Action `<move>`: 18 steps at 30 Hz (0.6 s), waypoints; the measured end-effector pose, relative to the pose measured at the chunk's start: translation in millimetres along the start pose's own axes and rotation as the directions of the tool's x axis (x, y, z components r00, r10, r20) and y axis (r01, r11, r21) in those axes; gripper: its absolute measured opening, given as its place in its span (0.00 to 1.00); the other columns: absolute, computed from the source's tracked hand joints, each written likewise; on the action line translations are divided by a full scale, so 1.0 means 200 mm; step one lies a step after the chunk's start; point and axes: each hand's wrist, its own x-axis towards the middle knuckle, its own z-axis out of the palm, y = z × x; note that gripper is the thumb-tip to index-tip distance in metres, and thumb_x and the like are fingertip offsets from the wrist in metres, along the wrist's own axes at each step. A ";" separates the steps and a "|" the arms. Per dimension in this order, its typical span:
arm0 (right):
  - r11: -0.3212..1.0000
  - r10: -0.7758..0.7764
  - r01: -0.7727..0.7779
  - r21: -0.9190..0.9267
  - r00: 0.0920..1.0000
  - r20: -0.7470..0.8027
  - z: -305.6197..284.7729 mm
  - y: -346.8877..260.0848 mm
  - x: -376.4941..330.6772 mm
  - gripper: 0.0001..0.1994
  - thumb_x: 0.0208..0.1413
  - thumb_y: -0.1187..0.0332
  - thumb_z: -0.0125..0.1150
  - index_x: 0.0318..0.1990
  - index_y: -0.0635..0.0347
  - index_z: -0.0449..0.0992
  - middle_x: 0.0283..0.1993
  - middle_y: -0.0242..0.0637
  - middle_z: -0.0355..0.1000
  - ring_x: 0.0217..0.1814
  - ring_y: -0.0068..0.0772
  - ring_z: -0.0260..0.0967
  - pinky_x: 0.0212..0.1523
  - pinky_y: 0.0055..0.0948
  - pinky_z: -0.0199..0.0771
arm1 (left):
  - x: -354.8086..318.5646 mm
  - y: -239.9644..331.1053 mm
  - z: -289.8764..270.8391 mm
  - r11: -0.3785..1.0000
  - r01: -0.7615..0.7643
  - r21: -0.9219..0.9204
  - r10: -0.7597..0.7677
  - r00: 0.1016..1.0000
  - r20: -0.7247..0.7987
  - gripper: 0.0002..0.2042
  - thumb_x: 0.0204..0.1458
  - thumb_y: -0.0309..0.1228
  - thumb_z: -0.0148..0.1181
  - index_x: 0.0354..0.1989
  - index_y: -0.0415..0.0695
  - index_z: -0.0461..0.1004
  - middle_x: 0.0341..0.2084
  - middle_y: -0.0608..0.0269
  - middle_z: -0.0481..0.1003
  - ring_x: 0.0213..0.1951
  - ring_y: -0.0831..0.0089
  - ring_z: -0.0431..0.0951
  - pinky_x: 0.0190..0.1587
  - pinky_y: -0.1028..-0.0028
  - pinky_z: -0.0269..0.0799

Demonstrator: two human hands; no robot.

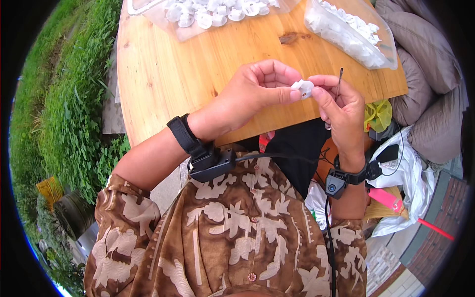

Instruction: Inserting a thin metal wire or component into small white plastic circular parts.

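A small white plastic part (303,88) is held up above the table's near edge, between both hands. My left hand (257,86) pinches it between thumb and fingers from the left. From the right, the thumb and index finger of my right hand (341,101) close on its other side. Tucked in the right hand's fingers is a thin dark metal tool (340,81), its slim shaft pointing up and away; it looks like a small screwdriver, but its handle is mostly hidden. A dark spot shows on the part's lower face.
On the wooden table (198,59), a clear bin (185,34) of white parts stands at the far side, and another clear bin (391,54) at the far right. Grey padded fabric (425,59), a yellow mesh bag (378,114) and white plastic bags (415,173) lie right. Straps and cables circle both wrists.
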 end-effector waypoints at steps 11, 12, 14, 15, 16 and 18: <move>0.527 -0.717 0.645 -0.553 0.687 0.118 0.02 0.02 -0.01 0.09 0.45 0.83 0.63 0.32 0.58 0.78 0.35 0.36 0.75 0.31 0.30 0.73 0.28 0.21 0.71 | -0.01 0.02 0.03 0.899 -0.355 0.259 0.351 0.934 0.062 0.12 0.49 0.12 0.58 0.41 0.34 0.70 0.46 0.58 0.69 0.49 0.72 0.74 0.52 0.75 0.74; 0.507 -0.716 0.638 -0.579 0.686 0.129 0.02 0.01 -0.02 0.10 0.43 0.83 0.64 0.33 0.58 0.77 0.35 0.35 0.75 0.32 0.32 0.74 0.29 0.24 0.73 | -0.01 0.02 0.03 0.897 -0.358 0.261 0.353 0.933 0.067 0.12 0.49 0.12 0.58 0.41 0.34 0.70 0.46 0.58 0.69 0.49 0.72 0.74 0.52 0.75 0.74; 0.472 -0.742 0.660 -0.585 0.656 0.141 0.02 0.02 -0.02 0.10 0.43 0.83 0.64 0.33 0.58 0.77 0.35 0.35 0.75 0.32 0.31 0.74 0.28 0.24 0.73 | -0.01 0.02 0.03 0.889 -0.363 0.279 0.356 0.931 0.077 0.11 0.49 0.13 0.58 0.41 0.34 0.70 0.45 0.58 0.69 0.49 0.72 0.74 0.52 0.75 0.74; 0.440 -0.763 0.679 -0.588 0.628 0.155 0.02 0.03 -0.01 0.11 0.42 0.83 0.64 0.33 0.57 0.77 0.35 0.35 0.75 0.32 0.31 0.74 0.27 0.24 0.73 | -0.01 0.02 0.03 0.887 -0.367 0.282 0.358 0.930 0.082 0.11 0.49 0.13 0.58 0.41 0.34 0.70 0.45 0.58 0.69 0.49 0.72 0.74 0.52 0.75 0.74; 0.436 -0.767 0.680 -0.589 0.624 0.152 0.02 0.04 -0.01 0.11 0.42 0.83 0.64 0.33 0.57 0.77 0.35 0.35 0.75 0.32 0.31 0.74 0.27 0.24 0.73 | -0.01 0.02 0.03 0.877 -0.376 0.299 0.369 0.926 0.082 0.11 0.49 0.13 0.58 0.40 0.34 0.70 0.45 0.58 0.69 0.48 0.71 0.75 0.52 0.75 0.74; 0.403 -0.794 0.699 -0.591 0.588 0.154 0.01 0.05 -0.02 0.14 0.40 0.84 0.64 0.36 0.57 0.77 0.35 0.35 0.74 0.31 0.32 0.74 0.26 0.25 0.73 | -0.01 0.02 0.03 0.866 -0.386 0.317 0.379 0.921 0.088 0.10 0.49 0.13 0.58 0.40 0.34 0.70 0.44 0.57 0.70 0.48 0.71 0.75 0.52 0.75 0.74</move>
